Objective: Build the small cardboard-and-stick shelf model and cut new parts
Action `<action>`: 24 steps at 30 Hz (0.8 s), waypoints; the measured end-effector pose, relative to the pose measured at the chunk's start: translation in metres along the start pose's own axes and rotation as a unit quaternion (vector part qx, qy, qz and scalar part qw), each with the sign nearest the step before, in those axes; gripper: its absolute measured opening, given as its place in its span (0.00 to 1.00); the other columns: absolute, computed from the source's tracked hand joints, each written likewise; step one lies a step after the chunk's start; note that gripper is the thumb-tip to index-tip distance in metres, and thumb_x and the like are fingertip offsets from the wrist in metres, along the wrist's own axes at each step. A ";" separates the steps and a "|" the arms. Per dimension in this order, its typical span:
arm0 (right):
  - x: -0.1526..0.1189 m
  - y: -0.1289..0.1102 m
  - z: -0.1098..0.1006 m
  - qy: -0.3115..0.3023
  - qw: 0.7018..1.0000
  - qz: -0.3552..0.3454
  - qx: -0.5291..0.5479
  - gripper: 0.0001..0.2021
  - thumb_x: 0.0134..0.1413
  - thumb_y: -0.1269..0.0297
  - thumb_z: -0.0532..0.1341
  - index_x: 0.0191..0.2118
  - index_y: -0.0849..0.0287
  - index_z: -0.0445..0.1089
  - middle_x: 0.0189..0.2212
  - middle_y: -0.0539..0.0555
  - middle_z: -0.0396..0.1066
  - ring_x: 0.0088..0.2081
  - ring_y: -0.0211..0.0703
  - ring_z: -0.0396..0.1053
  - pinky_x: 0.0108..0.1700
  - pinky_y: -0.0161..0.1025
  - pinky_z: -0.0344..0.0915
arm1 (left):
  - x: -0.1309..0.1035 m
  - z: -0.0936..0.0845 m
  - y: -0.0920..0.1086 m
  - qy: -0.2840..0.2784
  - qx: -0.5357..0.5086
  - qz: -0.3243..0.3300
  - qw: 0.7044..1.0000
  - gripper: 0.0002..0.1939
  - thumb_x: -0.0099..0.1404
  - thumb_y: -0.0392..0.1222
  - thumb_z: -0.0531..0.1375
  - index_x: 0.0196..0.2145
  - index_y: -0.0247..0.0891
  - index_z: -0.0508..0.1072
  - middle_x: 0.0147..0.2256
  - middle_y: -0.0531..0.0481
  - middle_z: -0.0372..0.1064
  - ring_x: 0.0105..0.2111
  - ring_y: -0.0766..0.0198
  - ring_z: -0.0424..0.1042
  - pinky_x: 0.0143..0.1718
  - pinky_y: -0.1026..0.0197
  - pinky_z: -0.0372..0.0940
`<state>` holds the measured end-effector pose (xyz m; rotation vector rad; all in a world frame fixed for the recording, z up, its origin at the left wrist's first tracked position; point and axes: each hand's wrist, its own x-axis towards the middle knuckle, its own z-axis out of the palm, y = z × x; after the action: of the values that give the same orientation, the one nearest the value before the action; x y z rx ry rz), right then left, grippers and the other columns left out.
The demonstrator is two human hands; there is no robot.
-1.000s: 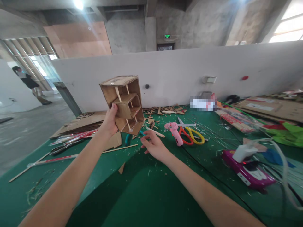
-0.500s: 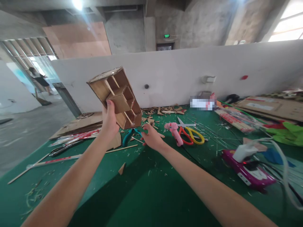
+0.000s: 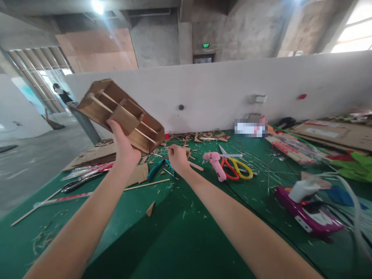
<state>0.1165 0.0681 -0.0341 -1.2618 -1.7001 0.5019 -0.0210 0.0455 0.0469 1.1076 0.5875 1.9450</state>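
A brown cardboard box frame (image 3: pixel 124 116) with inner dividers and thin wooden sticks is raised over the back left of the green table (image 3: pixel 174 240). My left hand (image 3: pixel 124 149) grips its lower side, thumb on a divider. Just right of the box's lower corner is my right hand (image 3: pixel 178 158), its fingers drawn together; anything between them is too small to make out. Teal-handled pliers (image 3: pixel 157 169) lie below and left of that hand. To its right are a pink glue gun (image 3: pixel 215 164) and scissors with red and yellow handles (image 3: pixel 242 168).
Cardboard scraps (image 3: pixel 203 136) litter the table's back edge by a white wall (image 3: pixel 209 97). A purple power strip (image 3: pixel 309 217) with cables sits at right. Flat cardboard (image 3: pixel 93 155) and wrapped sticks lie at left. A person (image 3: pixel 61 93) stands far off at left.
The box has tilted over to the left, with its open side turned more toward me. My right hand has moved slightly left and up, and its fingers have closed.
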 end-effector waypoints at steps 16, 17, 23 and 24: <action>-0.046 -0.112 -0.083 -0.040 0.947 -0.282 -0.146 0.14 0.55 0.73 0.53 0.45 0.57 0.69 0.29 0.51 0.71 0.34 0.44 0.67 0.41 0.42 0.58 | 0.022 -0.027 0.019 0.128 -0.102 -0.090 0.982 0.40 0.60 0.72 0.41 0.51 0.38 0.70 0.47 0.47 0.74 0.54 0.50 0.65 0.55 0.48 0.61; -0.051 -0.118 -0.088 -0.080 0.953 -0.261 -0.129 0.16 0.55 0.72 0.54 0.49 0.57 0.67 0.27 0.50 0.70 0.31 0.42 0.66 0.38 0.40 0.59 | 0.023 -0.030 0.018 0.131 -0.101 -0.095 0.982 0.39 0.61 0.71 0.41 0.51 0.38 0.70 0.47 0.48 0.74 0.54 0.50 0.64 0.55 0.48 0.60; -0.085 -0.132 -0.123 -0.226 0.942 -0.247 -0.014 0.18 0.55 0.72 0.53 0.51 0.56 0.66 0.25 0.46 0.69 0.25 0.36 0.64 0.30 0.33 0.57 | 0.028 -0.062 0.010 0.115 -0.092 -0.049 0.988 0.39 0.60 0.72 0.41 0.55 0.42 0.65 0.49 0.53 0.73 0.57 0.52 0.60 0.56 0.48 0.59; -0.089 -0.131 -0.128 -0.253 0.937 -0.240 -0.016 0.16 0.55 0.71 0.53 0.49 0.55 0.67 0.25 0.46 0.70 0.24 0.35 0.64 0.29 0.33 0.57 | 0.028 -0.067 0.009 0.119 -0.089 -0.051 0.988 0.40 0.58 0.74 0.41 0.55 0.43 0.64 0.49 0.53 0.72 0.57 0.51 0.61 0.56 0.47 0.59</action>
<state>0.1612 -0.0879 0.0885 -0.7174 -2.3686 0.5281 -0.0908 0.0632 0.0327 0.7265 0.5724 2.0108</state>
